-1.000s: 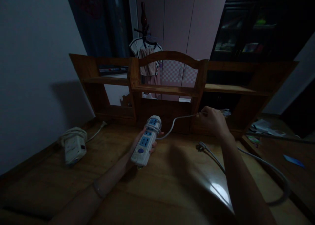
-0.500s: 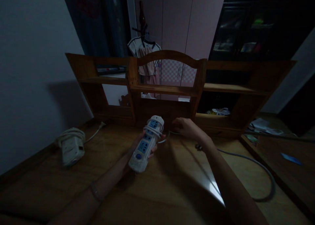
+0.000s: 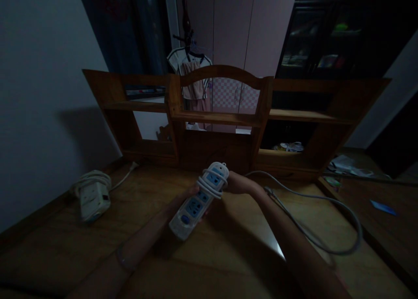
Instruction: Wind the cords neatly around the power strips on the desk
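Observation:
My left hand (image 3: 192, 195) is closed around a white power strip (image 3: 198, 200) with blue sockets, holding it tilted above the wooden desk (image 3: 209, 246). Its white cable (image 3: 326, 203) is looped a few turns around the strip's far end (image 3: 214, 183). My right hand (image 3: 240, 182) sits right behind that end, gripping the cable, its fingers mostly hidden by the strip. The loose cable runs right in a wide loop across the desk, with the plug (image 3: 268, 190) lying near my right forearm.
A second white power strip (image 3: 93, 196) with its cable coiled lies at the desk's left by the wall. A wooden shelf unit (image 3: 225, 116) stands along the back edge, with crumpled items (image 3: 289, 147) in one cubby. Papers (image 3: 348, 164) and a blue card (image 3: 379, 207) lie at right.
My right hand has come in from the far right to the strip's far end, laying more cable around it. The left hand has tilted the strip more. The loose loop has shifted.

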A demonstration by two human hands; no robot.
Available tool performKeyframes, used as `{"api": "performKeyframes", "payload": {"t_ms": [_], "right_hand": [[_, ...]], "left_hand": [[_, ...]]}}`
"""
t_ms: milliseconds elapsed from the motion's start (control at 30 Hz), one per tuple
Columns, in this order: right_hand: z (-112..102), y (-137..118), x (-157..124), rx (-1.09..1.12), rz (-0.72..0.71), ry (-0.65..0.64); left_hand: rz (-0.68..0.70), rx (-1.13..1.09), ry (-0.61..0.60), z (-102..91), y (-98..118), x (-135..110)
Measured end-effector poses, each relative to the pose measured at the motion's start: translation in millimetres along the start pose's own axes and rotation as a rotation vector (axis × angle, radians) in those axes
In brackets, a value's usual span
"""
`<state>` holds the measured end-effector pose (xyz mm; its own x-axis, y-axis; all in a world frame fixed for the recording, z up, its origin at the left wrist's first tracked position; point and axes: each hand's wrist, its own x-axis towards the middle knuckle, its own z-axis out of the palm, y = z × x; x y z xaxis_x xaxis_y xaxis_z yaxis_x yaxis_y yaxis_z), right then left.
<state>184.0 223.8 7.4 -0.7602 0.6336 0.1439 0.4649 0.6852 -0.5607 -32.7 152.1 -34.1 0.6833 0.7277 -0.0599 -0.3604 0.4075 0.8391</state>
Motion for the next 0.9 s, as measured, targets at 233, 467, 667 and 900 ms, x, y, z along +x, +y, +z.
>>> {"api": "performKeyframes", "payload": {"t_ms": [233,467,667,900], "right_hand": [[-23,-3,-7,-0.015,0.01,0.181],[-55,0,-22,-0.02,0.032,0.409],[-87,2,-45,-0.044,0.1,0.538],[-94,-2,-62,0.105,0.21,-0.028]], "left_hand": [[0.227,0.229,0.119,30.5,14,-5],[0.01,0.213,0.177,7.8,4,10],[0.036,0.064,0.27,-6.6,4,17],[0.119,-0.282,0.134,-9.0,20,14]]}}
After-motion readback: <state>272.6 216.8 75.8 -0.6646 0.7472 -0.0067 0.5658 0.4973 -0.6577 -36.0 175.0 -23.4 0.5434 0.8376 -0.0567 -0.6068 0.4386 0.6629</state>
